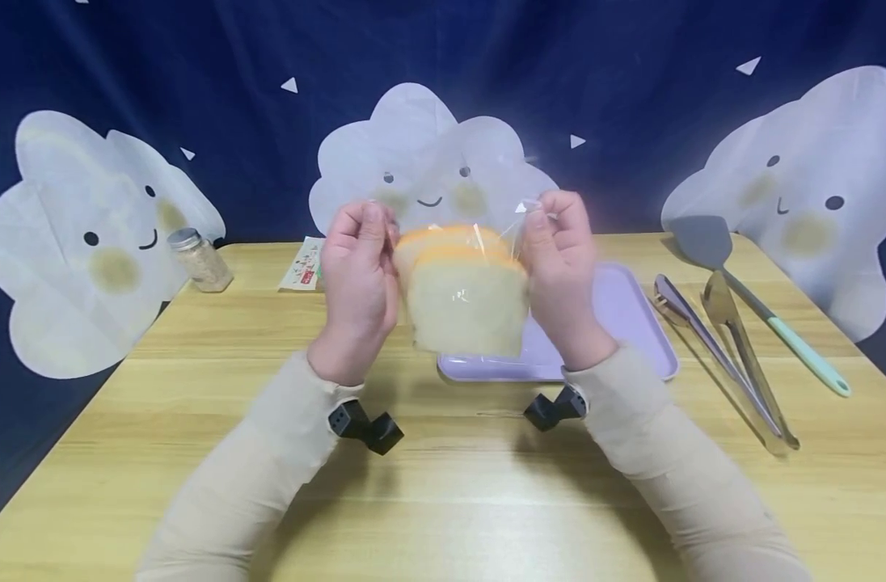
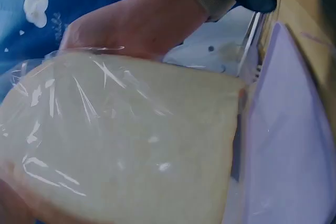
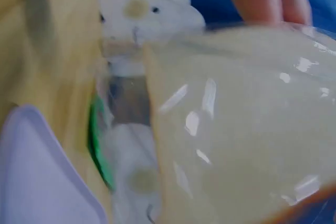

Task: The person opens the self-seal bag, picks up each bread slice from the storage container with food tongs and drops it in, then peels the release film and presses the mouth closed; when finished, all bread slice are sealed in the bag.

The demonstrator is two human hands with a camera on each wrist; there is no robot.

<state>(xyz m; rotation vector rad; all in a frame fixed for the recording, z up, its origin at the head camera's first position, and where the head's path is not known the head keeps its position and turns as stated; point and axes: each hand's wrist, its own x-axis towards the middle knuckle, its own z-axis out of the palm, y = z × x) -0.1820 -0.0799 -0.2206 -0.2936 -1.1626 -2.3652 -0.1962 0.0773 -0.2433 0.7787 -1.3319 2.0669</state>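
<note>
Sliced bread (image 1: pixel 468 311) in a clear plastic bag (image 1: pixel 514 234) hangs between both hands, above the table. My left hand (image 1: pixel 359 283) pinches the bag's upper left side between thumb and curled fingers. On the other side my right hand (image 1: pixel 563 271) pinches the upper right corner, where the plastic bunches up. The left wrist view shows a pale bread slice (image 2: pixel 142 135) close up behind shiny plastic. Part of the same slice (image 3: pixel 236 114) fills the right wrist view. Behind and below the bread lies a lilac tray (image 1: pixel 635 315), partly hidden by the right hand.
Metal tongs (image 1: pixel 741 372) and a spatula with a mint handle (image 1: pixel 807 356) lie on the right of the wooden table (image 1: pixel 210 453). A lidded glass jar (image 1: pixel 201 263) stands back left. Beside the left hand is a printed packet (image 1: pixel 302 265), partly covered.
</note>
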